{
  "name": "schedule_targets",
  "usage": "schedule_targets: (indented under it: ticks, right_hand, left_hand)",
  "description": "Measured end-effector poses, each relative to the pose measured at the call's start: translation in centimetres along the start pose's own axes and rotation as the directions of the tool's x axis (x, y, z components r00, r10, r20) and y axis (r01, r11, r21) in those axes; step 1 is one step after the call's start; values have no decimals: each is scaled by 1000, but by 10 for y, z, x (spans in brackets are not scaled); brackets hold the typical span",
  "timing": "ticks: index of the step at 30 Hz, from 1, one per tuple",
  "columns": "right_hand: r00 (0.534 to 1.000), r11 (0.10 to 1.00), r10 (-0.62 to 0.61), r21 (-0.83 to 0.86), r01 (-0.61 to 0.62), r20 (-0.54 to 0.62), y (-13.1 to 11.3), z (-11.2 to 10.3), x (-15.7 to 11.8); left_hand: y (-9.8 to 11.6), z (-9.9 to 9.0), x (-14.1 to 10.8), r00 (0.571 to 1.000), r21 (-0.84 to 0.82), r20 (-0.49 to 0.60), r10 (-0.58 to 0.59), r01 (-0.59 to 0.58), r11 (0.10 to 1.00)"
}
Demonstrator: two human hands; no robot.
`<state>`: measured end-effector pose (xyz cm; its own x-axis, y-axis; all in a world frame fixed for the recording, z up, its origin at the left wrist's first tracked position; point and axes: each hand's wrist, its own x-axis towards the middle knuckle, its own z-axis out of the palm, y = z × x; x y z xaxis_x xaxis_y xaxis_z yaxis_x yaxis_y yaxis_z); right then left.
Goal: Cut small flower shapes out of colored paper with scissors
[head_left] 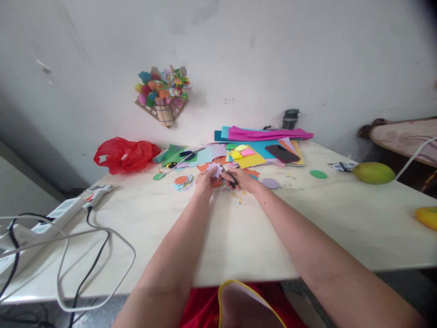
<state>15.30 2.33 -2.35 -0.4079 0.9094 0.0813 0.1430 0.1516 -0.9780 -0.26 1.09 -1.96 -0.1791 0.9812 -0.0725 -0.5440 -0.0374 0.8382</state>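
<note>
Near the middle of the table, my left hand [204, 181] is closed on a small lilac paper flower [214, 170] with a scalloped edge. My right hand [241, 179] is wrapped round the dark handles of a pair of scissors [232, 181], whose blades point up and left beside the flower. Orange paper pieces lie under and behind the hands. To the left is a small stack of scalloped paper shapes [183, 181], orange on top. A lilac paper disc [270, 183] lies to the right, and small coloured scraps [240, 199] are scattered just in front.
Coloured sheets, a phone [282, 153] and other scissors [191, 154] lie at the back. A red plastic bag [125, 156] stands back left, with power strips [56, 220] and cables before it. A green mango [373, 173] and a green disc [318, 174] are at right.
</note>
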Motion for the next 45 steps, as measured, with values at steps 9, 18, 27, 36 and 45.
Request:
schedule_targets:
  ticks: [9,18,27,36,45]
  right_hand:
    - [1000,1000,-4,-5,4,2,4,-1,4]
    - [1000,1000,-10,-13,10,-1,6,-1,5]
    - [1000,1000,9,-11,-9,-20,3,2,3]
    - [1000,1000,6,5,-6,-25,-1,3,0]
    - [999,1000,22,15,-21,-31,-5,5,-2]
  left_hand:
    - [-1,1,0,1000,23,-15,19,-18,1000]
    - [-1,3,-2,998,44,-54,21,-19,999]
    - [-2,2,-1,999,42,-35,35,-33,999]
    - [-4,0,2,999,42,-32,24,-23,999]
    - [-5,1,3,999,47,-35,31,-29,998]
